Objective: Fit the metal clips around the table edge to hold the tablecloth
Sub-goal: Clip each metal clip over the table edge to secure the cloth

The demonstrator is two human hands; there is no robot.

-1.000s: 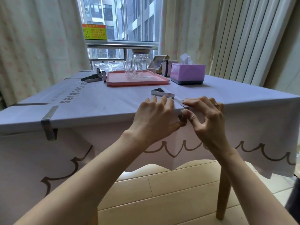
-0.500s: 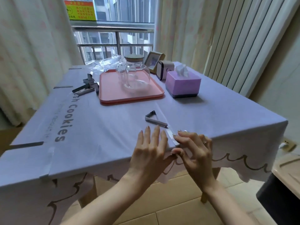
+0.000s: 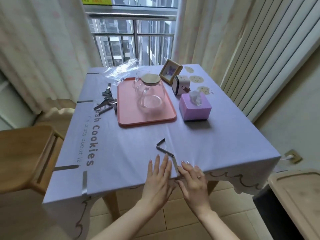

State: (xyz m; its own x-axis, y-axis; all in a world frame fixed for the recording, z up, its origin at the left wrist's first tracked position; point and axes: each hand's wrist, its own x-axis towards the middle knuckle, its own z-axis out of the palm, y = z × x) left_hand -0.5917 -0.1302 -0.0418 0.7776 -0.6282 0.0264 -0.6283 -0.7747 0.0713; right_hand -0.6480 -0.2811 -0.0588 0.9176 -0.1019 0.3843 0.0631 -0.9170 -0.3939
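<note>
A lilac tablecloth [image 3: 131, 146] covers the table. At the middle of the near edge a metal clip [image 3: 175, 165] sits over the edge, between my two hands. My left hand [image 3: 158, 181] lies flat on the cloth just left of the clip, fingers straight. From the right, my right hand [image 3: 193, 181] holds the clip at the edge, fingers on top and thumb below. A loose bent clip [image 3: 162, 146] lies just behind. One fitted clip [image 3: 84, 182] holds the near edge at the left, and another fitted clip [image 3: 66, 168] holds the left edge.
A pile of spare clips [image 3: 108, 99] lies at the back left beside a pink tray [image 3: 124, 108] carrying a glass jug [image 3: 150, 94]. A purple tissue box [image 3: 194, 108], a small clock [image 3: 181, 84] and a picture frame [image 3: 170, 71] stand at the back right. A wooden chair [image 3: 26, 158] stands left.
My head has risen, so the view now looks down on the tabletop. Both hands stay at the clip on the near edge, and my left hand's fingers have flattened onto the cloth.
</note>
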